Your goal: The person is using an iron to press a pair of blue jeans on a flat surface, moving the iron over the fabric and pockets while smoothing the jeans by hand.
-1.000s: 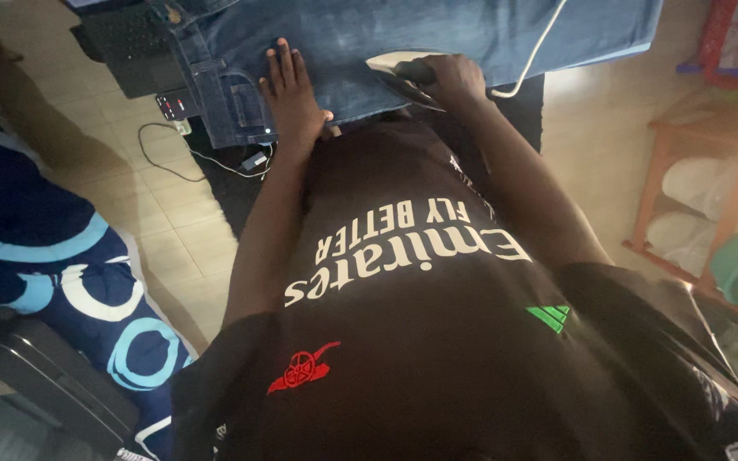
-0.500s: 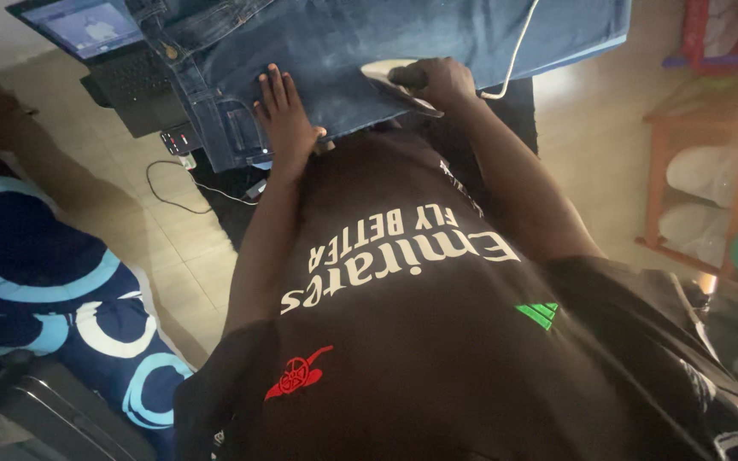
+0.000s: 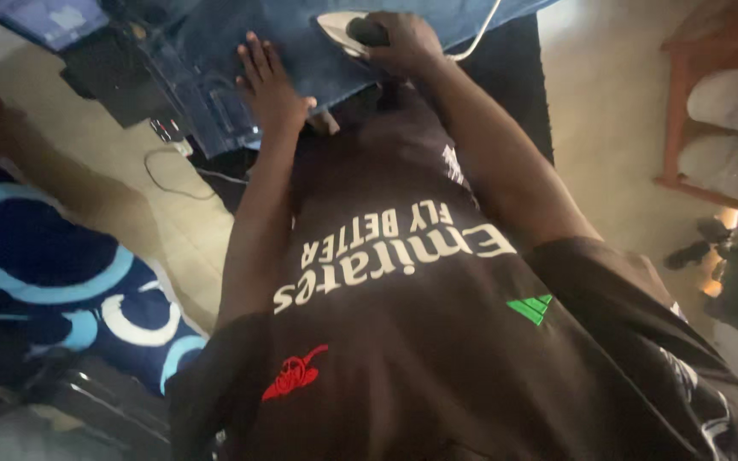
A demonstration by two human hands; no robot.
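Blue jeans [image 3: 301, 43] lie spread across a surface at the top of the view. My left hand [image 3: 268, 84] presses flat on the denim near its waistband, fingers stretched out. My right hand [image 3: 405, 41] grips the dark handle of a white clothes iron [image 3: 343, 30] that rests on the jeans just right of my left hand. A pale cord [image 3: 476, 34] runs from the iron up and to the right. My dark printed shirt [image 3: 403, 324] fills the lower half of the view.
A laptop [image 3: 53, 21] sits at the top left by the jeans. A cable [image 3: 172, 166] trails on the tiled floor below it. Blue and white patterned bedding [image 3: 53, 273] lies left. A wooden rack [image 3: 711, 111] with pale items stands right.
The view has tilted down and blurred, so jeans and hands sit higher in frame. My right hand has slid the iron left, closer to my left hand.
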